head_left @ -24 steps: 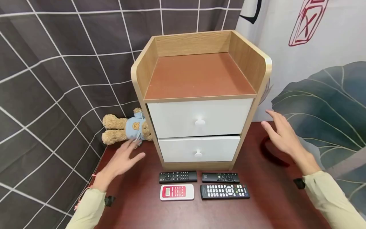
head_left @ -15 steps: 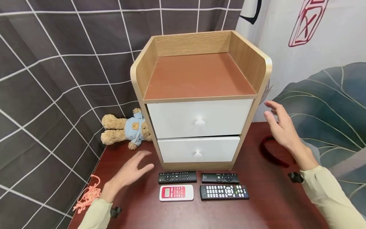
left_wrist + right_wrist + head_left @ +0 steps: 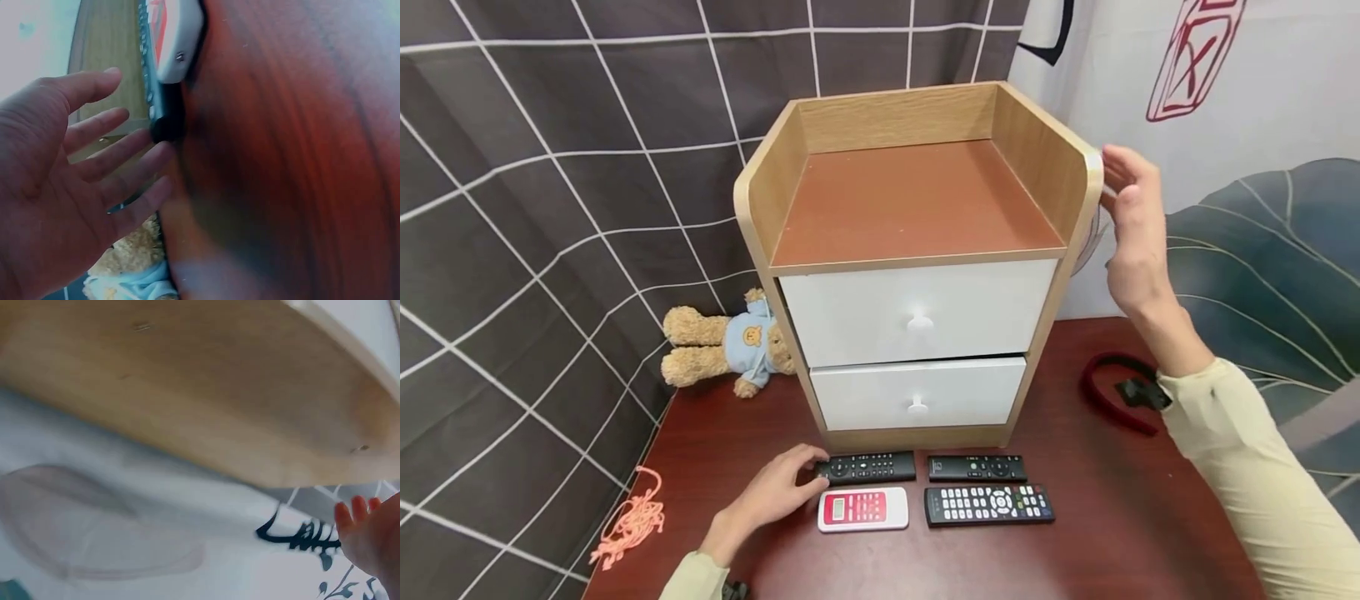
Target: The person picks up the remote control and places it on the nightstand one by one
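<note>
In the head view, my left hand (image 3: 779, 490) is at the left end of a long black remote control (image 3: 868, 467). In the left wrist view the fingers (image 3: 128, 178) are spread and loosely extended, the tips close to the remote's end. A white remote with a red face (image 3: 862, 508) lies just in front of it. My right hand (image 3: 1137, 225) is raised beside the upper right side panel of a small wooden cabinet (image 3: 917, 260). Its fingers bend loosely toward the panel's outer face, partly behind its edge. In the right wrist view, those fingertips (image 3: 358, 509) hold nothing.
Two more black remotes, a shorter one (image 3: 976, 468) and a wider one (image 3: 988, 505), lie to the right on the dark red table (image 3: 850, 575). A teddy bear (image 3: 730, 343) lies left of the cabinet, pink yarn (image 3: 631, 521) at the left edge, a dark red headband (image 3: 1097, 392) on the right.
My left hand has moved down and right to the black remote's end, uncovering the bear and yarn. The right hand has risen to the cabinet's upper right side.
</note>
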`<state>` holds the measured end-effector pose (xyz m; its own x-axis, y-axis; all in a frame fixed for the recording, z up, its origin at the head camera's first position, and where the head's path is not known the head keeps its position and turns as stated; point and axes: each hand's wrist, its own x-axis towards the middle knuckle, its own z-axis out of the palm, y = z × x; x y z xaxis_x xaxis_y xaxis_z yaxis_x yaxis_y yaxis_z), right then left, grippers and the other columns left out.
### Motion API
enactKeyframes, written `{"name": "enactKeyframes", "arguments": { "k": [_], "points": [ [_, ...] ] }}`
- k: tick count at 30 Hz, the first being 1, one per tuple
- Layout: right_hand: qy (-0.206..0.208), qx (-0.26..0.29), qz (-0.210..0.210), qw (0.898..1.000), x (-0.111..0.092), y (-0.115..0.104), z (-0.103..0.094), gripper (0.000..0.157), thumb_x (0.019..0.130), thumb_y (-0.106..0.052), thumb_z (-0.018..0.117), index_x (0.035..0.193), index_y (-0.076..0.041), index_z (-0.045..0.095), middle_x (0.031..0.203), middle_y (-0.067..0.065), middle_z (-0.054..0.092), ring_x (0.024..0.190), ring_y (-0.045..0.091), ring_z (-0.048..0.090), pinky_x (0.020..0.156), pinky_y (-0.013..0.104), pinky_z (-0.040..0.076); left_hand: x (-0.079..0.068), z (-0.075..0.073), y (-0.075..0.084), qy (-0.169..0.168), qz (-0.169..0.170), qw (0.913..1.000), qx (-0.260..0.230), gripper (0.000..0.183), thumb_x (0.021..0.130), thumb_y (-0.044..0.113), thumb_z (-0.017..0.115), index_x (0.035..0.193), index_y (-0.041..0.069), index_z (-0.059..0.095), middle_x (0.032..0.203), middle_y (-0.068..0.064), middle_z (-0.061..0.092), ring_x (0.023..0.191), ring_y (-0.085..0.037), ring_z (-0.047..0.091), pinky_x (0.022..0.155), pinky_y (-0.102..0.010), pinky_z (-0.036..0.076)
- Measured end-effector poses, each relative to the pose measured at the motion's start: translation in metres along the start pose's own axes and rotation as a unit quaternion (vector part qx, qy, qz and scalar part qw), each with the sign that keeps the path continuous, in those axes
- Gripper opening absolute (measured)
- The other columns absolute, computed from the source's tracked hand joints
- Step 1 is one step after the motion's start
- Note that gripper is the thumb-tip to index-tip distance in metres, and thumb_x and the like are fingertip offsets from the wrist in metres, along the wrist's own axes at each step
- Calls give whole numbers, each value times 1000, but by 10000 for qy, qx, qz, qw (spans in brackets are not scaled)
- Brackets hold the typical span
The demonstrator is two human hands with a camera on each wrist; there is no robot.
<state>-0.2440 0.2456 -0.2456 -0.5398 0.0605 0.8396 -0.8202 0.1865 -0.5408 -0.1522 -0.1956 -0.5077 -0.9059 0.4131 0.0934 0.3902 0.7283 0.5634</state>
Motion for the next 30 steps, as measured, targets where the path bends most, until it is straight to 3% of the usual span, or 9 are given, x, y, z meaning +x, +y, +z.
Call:
{"name": "enactKeyframes", "arguments": {
  "k": [6, 10, 16, 22, 30],
  "points": [
    [649, 67, -519, 9965, 15, -24, 39, 44, 97, -15, 33, 131, 2, 55, 135, 7, 58, 128, 22, 51, 112, 31, 33, -3, 7, 0, 118, 27, 9994, 329, 36, 84, 23, 77, 117, 11, 66, 116, 4, 62, 106, -16, 63, 92, -39, 52],
    [944, 266, -680, 9929, 18, -34, 53, 40, 94, -15, 35, 121, -1, 61, 130, 5, 63, 130, 23, 50, 114, 32, 31, -4, 10, 0, 108, -60, 9994, 325, 41, 84, 22, 78, 121, 10, 65, 120, 3, 61, 111, -16, 62, 96, -41, 51],
    [1034, 551, -744, 9903, 22, -36, 58, 32, 93, -14, 37, 114, -5, 59, 124, 0, 63, 131, 25, 48, 117, 33, 27, -3, 7, 0, 91, -207, 9990, 383, 41, 85, 21, 77, 123, 8, 65, 120, 0, 63, 111, -17, 61, 96, -42, 51],
    [1185, 564, -694, 9889, 22, -45, 61, 30, 92, -12, 36, 110, -5, 59, 121, 1, 63, 129, 25, 48, 118, 32, 27, -1, 3, 4, -10, -65, 9975, 698, 41, 84, 19, 78, 121, 5, 66, 114, -4, 65, 108, -21, 59, 95, -43, 49],
    [1239, 654, -645, 9880, 19, -48, 60, 28, 91, -13, 40, 109, -5, 59, 120, 3, 63, 129, 25, 48, 118, 32, 26, -1, 6, 7, -115, 175, 9933, 1133, 50, 79, 32, 83, 119, 6, 67, 110, -4, 64, 103, -22, 58, 90, -45, 49]
  ]
}}
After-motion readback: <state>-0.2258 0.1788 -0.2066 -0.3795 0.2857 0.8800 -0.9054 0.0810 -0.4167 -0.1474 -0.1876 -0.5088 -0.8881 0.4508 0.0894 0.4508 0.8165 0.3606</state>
